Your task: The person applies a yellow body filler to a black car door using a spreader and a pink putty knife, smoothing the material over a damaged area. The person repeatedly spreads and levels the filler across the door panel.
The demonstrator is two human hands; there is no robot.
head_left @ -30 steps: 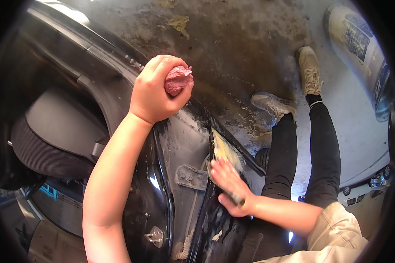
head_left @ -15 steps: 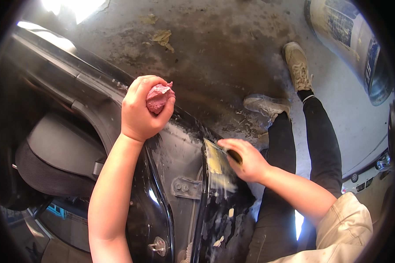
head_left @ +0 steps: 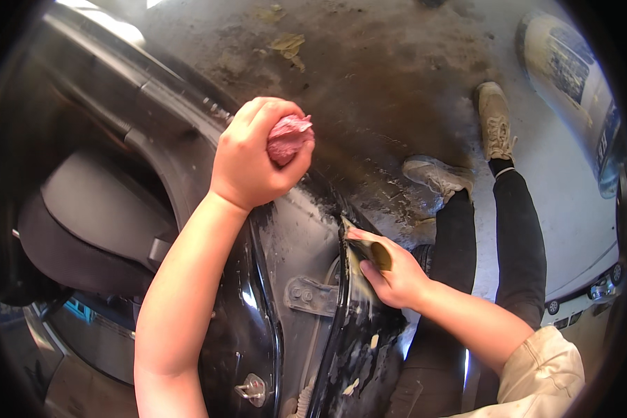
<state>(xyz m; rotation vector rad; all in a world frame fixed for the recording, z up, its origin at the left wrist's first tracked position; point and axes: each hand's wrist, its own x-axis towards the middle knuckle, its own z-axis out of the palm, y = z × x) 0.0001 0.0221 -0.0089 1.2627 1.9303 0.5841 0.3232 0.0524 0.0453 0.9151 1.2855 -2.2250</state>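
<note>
My left hand (head_left: 252, 157) is closed round a crumpled pinkish-red cloth (head_left: 288, 141). It is up over the black sill of a car body (head_left: 285, 240), beside the open doorway. In my right hand (head_left: 403, 280) is a bent sheet that looks like sandpaper (head_left: 381, 256), curled between fingers and thumb. Fingertips and sheet are against the upper edge of a black car door (head_left: 341, 334), where a pale yellowish, scuffed patch (head_left: 361, 287) shows partly behind the hand. Bare and chipped spots dot the door below. The sheet's working face is hidden.
A door hinge (head_left: 310, 296) joins door and body, with a metal striker (head_left: 252, 390) lower down. A dark car seat (head_left: 97, 223) fills the left. My legs and shoes (head_left: 496, 129) are right, near a large, stained white bucket (head_left: 564, 76). Dry leaves (head_left: 289, 47) lie on the stained floor.
The whole view has shifted, with car and floor sliding rightward in it. My right hand has turned, its thumb now showing below the sheet. My left hand keeps hold of the cloth.
</note>
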